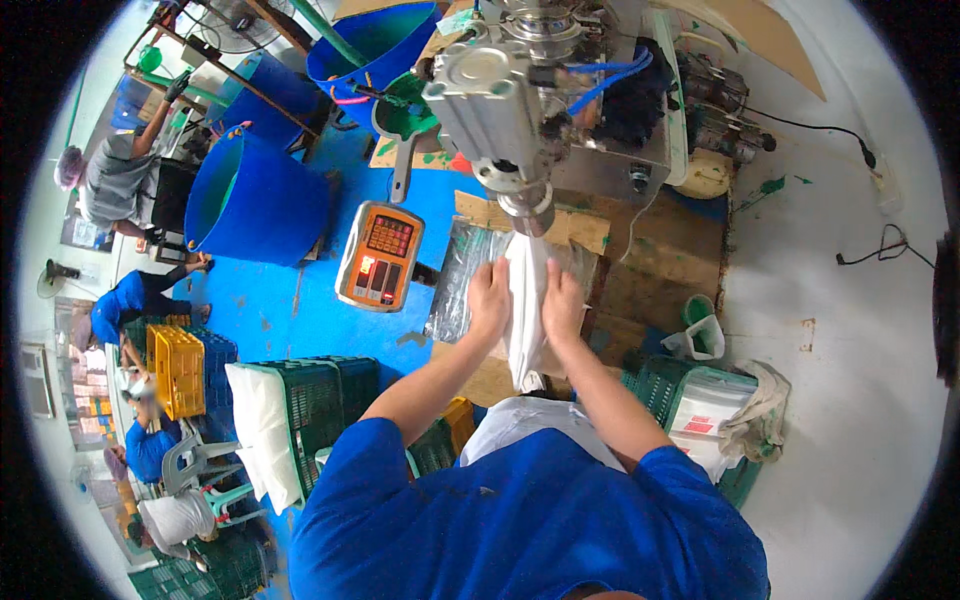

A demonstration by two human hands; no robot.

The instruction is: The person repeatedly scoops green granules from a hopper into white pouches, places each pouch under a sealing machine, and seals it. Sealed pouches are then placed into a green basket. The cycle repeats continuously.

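Note:
A long white bag [525,325] hangs beneath the metal nozzle [528,210] of a machine, its top end up against the nozzle's mouth. My left hand [490,297] grips the bag's left side, and my right hand [562,302] holds its right side at about the same height. Both sets of fingers wrap toward the far side and are partly hidden. Under and behind the bag lies a clear plastic sheet [455,290]. To the left of my left hand is an orange-and-grey weighing scale [413,240] with a lit display.
A green scoop [400,140] lies beyond the scale. Blue tubs [265,205] stand at the far left. A green crate [335,400] with white bags is near my left arm; another crate [645,385] stands at the right. Several people work along the left side.

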